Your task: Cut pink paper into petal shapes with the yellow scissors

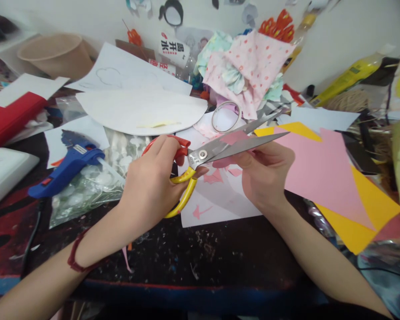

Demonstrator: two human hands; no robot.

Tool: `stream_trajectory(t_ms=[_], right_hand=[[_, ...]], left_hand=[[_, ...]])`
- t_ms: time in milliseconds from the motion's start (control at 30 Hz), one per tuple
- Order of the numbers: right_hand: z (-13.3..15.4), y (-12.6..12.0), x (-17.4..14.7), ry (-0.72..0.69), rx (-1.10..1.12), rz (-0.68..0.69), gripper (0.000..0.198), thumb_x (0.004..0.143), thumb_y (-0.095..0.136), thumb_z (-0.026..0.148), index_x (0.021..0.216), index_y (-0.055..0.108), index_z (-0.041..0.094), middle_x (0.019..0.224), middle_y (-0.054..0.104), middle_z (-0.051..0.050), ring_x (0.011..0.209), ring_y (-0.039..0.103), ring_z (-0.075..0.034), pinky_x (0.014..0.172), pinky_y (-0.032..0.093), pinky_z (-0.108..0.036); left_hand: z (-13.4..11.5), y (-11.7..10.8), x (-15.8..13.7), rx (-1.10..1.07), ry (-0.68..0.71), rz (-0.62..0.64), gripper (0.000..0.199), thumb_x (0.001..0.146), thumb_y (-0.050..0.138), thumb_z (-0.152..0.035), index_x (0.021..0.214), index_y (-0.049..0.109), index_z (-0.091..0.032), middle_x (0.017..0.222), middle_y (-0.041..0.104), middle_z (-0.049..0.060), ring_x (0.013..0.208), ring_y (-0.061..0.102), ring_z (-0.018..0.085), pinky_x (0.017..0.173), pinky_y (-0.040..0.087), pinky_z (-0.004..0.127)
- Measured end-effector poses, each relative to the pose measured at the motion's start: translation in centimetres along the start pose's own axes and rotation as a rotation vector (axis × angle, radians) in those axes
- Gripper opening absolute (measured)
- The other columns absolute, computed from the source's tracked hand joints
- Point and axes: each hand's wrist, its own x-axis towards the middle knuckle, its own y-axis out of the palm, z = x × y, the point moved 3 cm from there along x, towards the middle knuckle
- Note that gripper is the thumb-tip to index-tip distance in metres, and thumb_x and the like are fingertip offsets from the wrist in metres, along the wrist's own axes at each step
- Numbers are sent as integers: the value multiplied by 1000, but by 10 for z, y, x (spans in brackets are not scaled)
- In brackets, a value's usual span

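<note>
Scissors [213, 151], gripped by the handles in your left hand [150, 186], gape open over the pink paper scrap [225, 161] your right hand [265, 175] pinches just beneath, so a hasty close could nick those fingertips.

Around the scissors [216, 149], plenty goes unseen: the left hand [150, 186] wraps the red and yellow handles, so its fingers inside the loops are covered. Just right of the scissors, the right hand [265, 173] pinches a small pink piece [224, 161], mostly tucked behind fingers and blade, shape unclear. Far left of the scissors, the white box [3, 171] runs off the frame edge. Well right of them, the yellow sheet [370, 213] slips under pink paper [320, 169].
</note>
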Motion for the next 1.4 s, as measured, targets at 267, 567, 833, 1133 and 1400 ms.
stream_trajectory(t_ms=[267, 567, 833, 1133, 1400], right_hand=[[-1, -2, -1, -45, -99, -10, 4, 79, 80, 29, 80, 78, 32, 70, 74, 4, 63, 72, -18, 59, 60, -35], [1, -5, 1, -73, -96, -29, 7, 77, 80, 20, 81, 79, 27, 68, 73, 4, 63, 68, -16, 59, 58, -33], [0, -7, 3, -131, -117, -23, 9, 76, 82, 22, 83, 80, 27, 69, 73, 3, 64, 68, -16, 58, 57, -32], [7, -6, 7, -170, -164, -35, 7, 75, 82, 27, 71, 76, 26, 62, 67, 4, 60, 62, -12, 56, 49, -29], [4, -10, 12, -12, -147, -64, 11, 74, 82, 21, 66, 76, 24, 55, 62, 4, 51, 53, -10, 50, 41, -29]], left_hand=[[0, -2, 0, -4, 36, 3, 29, 89, 67, -42, 88, 46, -23, 90, 63, 3, 77, 61, 18, 57, 38, 32], [3, -3, 0, 11, 96, -29, 28, 90, 66, -43, 88, 47, -22, 87, 63, 3, 72, 59, 17, 56, 36, 30], [4, -3, 0, 30, 143, -46, 26, 88, 67, -38, 85, 48, -22, 80, 58, 1, 66, 53, 15, 54, 35, 28], [8, -3, 0, 11, 122, -18, 30, 89, 64, -41, 79, 43, -21, 73, 52, 0, 61, 44, 14, 53, 30, 28], [26, 4, 8, -51, -83, 45, 37, 80, 70, -42, 68, 43, -21, 59, 45, -3, 52, 36, 11, 51, 25, 28]])
